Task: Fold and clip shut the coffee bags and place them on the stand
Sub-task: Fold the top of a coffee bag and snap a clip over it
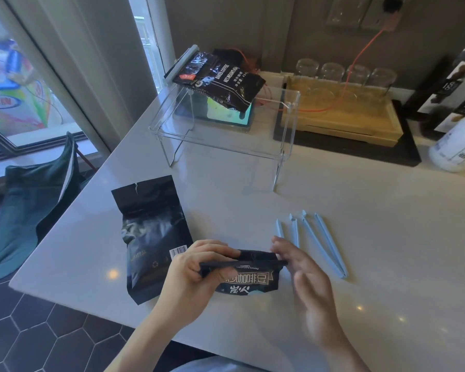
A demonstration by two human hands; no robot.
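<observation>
Left hand [196, 267] is gripping the folded top of a black coffee bag [249, 279], fingers curled round the fold, near the front edge of the white counter [360, 237]. Right hand [304, 267] is hovering at the fold's right end, blurred; fingers look loosely extended, contact cannot be told. A second bag [149, 237] is lying flat just left, top unfolded, partly under the left hand. Two pale blue clips [310, 241] are lying open just right of the right hand. Clear stand [226, 132] is sitting farther back, a clipped bag [220, 79] resting on its rear left corner. Behind it: wooden tray [355, 116] with glasses [344, 72].
</observation>
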